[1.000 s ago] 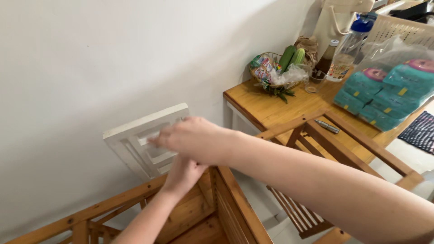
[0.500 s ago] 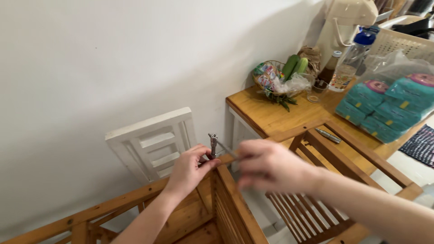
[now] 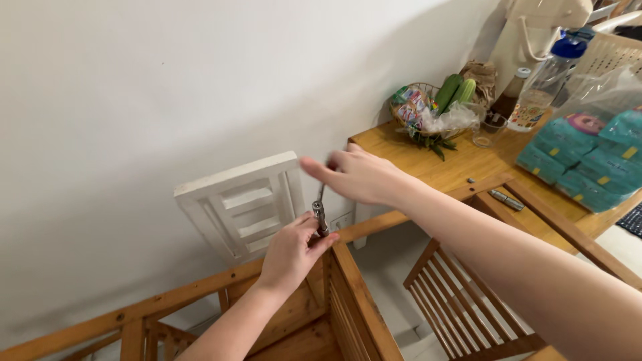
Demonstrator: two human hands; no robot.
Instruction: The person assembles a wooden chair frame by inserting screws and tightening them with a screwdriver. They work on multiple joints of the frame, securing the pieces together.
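My left hand [image 3: 291,251] grips the lower end of a small metal ratchet tool [image 3: 320,217] standing upright at the top corner of a wooden slatted frame [image 3: 348,281]. Above it, my right hand [image 3: 354,175] reaches across with its fingers pinched on the tool's thin handle; the hand is blurred. Just behind both hands, a white slatted panel [image 3: 244,204] leans against the wall.
A wooden table [image 3: 481,160] at right carries a wire basket of vegetables and packets [image 3: 431,110], a clear bottle with a blue cap [image 3: 545,80], teal wrapped packs [image 3: 592,160] and a small metal piece [image 3: 506,199]. A wooden chair [image 3: 468,307] stands below it.
My right hand has swung from lower right, near the frame corner, up and left above the tool. The left hand has stayed at the corner, on the tool.
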